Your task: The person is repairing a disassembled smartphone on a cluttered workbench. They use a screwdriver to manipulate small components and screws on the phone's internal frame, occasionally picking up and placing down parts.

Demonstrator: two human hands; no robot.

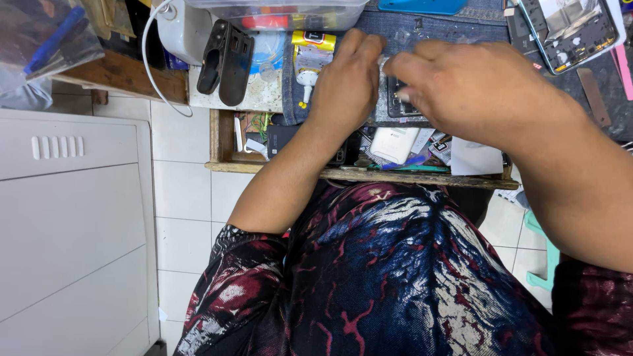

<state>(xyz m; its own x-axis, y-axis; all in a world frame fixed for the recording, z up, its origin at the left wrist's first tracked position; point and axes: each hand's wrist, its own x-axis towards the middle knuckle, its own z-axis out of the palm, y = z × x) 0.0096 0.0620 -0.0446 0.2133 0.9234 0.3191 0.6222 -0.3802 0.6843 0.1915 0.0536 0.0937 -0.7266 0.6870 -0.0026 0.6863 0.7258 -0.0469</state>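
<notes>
A: While I lean over the bench, where do my hands sit?

B: My left hand (348,79) rests knuckles-up on the denim work mat (461,20), fingers curled together and pressing down. My right hand (471,86) lies just beside it, fingertips bent onto a small dark device (399,105) between the two hands.

A: Are the hands clamped on that device?

B: Both touch it, fingers drawn together; whether either truly pinches it I cannot tell, since the hands cover most of it and the fingertips are blurred.

A: What surrounds the hands?

B: Left of my left hand stands a yellow-capped glue tube (310,56), and beyond it a black folded holder (225,59) on a pale slab. A white cable (148,66) loops down off the bench edge. At upper right lies an opened phone frame (570,29), well apart from my fingers.

A: And below the mat?

B: An open wooden drawer (277,168) holds a white phone back (393,144), papers and loose parts. My patterned shirt (395,277) fills the foreground; a white cabinet (66,217) stands at the left.
</notes>
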